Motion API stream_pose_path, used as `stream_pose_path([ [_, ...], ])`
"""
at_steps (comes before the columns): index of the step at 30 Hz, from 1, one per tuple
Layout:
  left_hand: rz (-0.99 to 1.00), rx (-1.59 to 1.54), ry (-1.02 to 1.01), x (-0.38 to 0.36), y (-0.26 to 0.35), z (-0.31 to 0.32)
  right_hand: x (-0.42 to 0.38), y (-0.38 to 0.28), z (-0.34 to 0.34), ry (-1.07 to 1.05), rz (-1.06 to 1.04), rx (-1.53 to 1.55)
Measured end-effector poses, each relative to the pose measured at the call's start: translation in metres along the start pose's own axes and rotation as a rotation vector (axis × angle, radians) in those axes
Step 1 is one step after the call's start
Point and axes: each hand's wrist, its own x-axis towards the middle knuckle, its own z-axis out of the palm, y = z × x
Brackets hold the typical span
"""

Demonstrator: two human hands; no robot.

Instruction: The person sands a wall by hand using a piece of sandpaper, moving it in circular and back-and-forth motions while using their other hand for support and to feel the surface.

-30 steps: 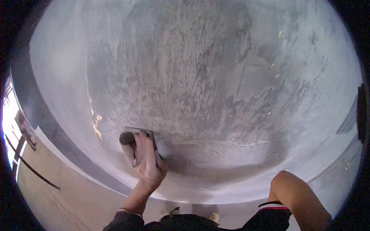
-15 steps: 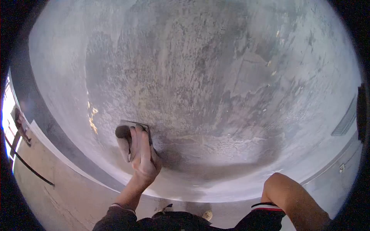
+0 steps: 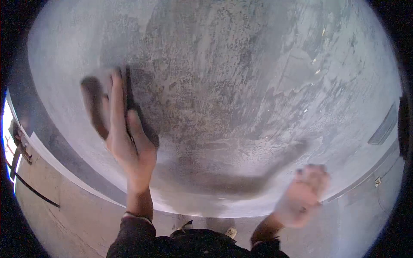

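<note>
My left hand (image 3: 131,142) is raised against the left part of a grey, patchy plastered wall (image 3: 206,99). Its fingers are wrapped round a dusty sanding block (image 3: 91,99) with a dark rounded handle, blurred by motion. A thin dark edge of the block shows beside the fingers; its working face is hidden. Low on the right, my right hand (image 3: 303,195) hangs in front of the wall, apart from the block. Its fingers look bent but are too smeared to read.
A vent-like grey panel (image 3: 383,124) sits on the wall at far right, near a socket (image 3: 378,182). At left are a bright opening (image 3: 7,133) and a black hose (image 3: 36,192) over the floor (image 3: 81,223). My shoe (image 3: 231,232) shows below.
My left hand has moved up and left along the wall with the sanding block. My right forearm has swung, bringing my right hand into view at lower right.
</note>
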Motion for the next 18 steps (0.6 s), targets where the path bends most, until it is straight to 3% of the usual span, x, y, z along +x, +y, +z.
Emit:
stream_pose_path([
  [2, 0.099, -0.471, -0.537, 0.001, 0.019, 0.004, -0.04, 0.029, -0.002, 0.577, 0.144, -0.025],
  [4, 0.2, -0.922, -1.068, 0.011, 0.035, 0.01, -0.062, 0.045, -0.019, 0.508, 0.156, -0.039],
  [5, 0.201, -0.905, -1.076, 0.0, 0.04, 0.019, -0.073, 0.047, -0.029, 0.517, 0.162, -0.025],
  [7, 0.205, -0.955, -1.026, 0.01, 0.013, 0.022, -0.06, 0.05, 0.0, 0.21, 0.04, -0.438],
  [9, 0.425, -0.213, -0.469, 0.021, -0.004, 0.011, -0.059, 0.048, -0.001, 0.19, 0.057, -0.498],
  [10, 0.433, -0.213, -0.468, 0.021, -0.001, 0.013, -0.059, 0.047, -0.006, 0.154, 0.06, -0.508],
  [12, 0.155, -0.285, -0.151, 0.016, 0.007, 0.018, -0.066, 0.05, -0.016, 0.197, 0.077, -0.452],
  [14, 0.088, -0.334, -0.924, -0.005, 0.042, 0.015, -0.071, 0.05, -0.017, 0.258, 0.102, -0.4],
  [15, 0.101, -0.332, -0.937, -0.002, 0.044, 0.012, -0.072, 0.052, -0.017, 0.246, 0.106, -0.411],
  [17, 0.077, -0.757, -1.098, 0.01, 0.044, 0.004, -0.074, 0.049, -0.016, 0.243, 0.11, -0.426],
  [18, 0.267, -0.429, -0.653, 0.007, 0.02, 0.015, -0.072, 0.047, -0.017, 0.213, 0.142, -0.417],
])
